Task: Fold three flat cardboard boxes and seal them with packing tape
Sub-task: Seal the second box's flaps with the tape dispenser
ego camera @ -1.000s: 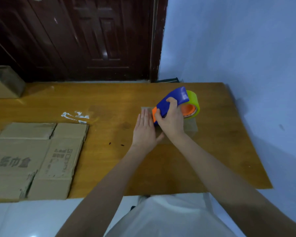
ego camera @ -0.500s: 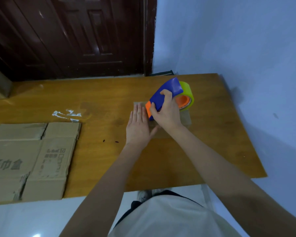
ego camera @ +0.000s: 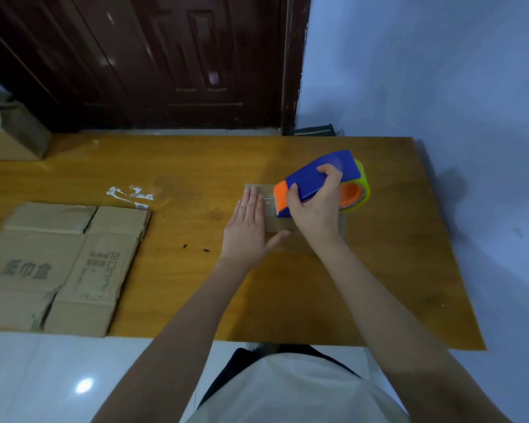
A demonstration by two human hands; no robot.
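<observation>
A small cardboard box (ego camera: pixel 280 224) lies on the wooden table (ego camera: pixel 287 300), mostly hidden under my hands. My left hand (ego camera: pixel 246 230) presses flat on the box's left part, fingers straight, thumb spread to the right. My right hand (ego camera: pixel 316 206) grips a blue and orange tape dispenser (ego camera: pixel 315 178) with a yellow-green tape roll (ego camera: pixel 362 190); its orange front end sits on the box top, just right of my left fingertips. A flat, unfolded cardboard box (ego camera: pixel 61 267) with printed characters lies at the table's left front.
Another cardboard box (ego camera: pixel 13 138) stands at the far left of the table. White scraps (ego camera: pixel 129 195) stick to the tabletop behind the flat cardboard. A dark wooden door (ego camera: pixel 153 56) and a blue wall (ego camera: pixel 440 87) border the table. White floor shows below the front edge.
Both hands and the dispenser keep their grip and pose on the small box; the shift in the picture comes mostly from my head moving.
</observation>
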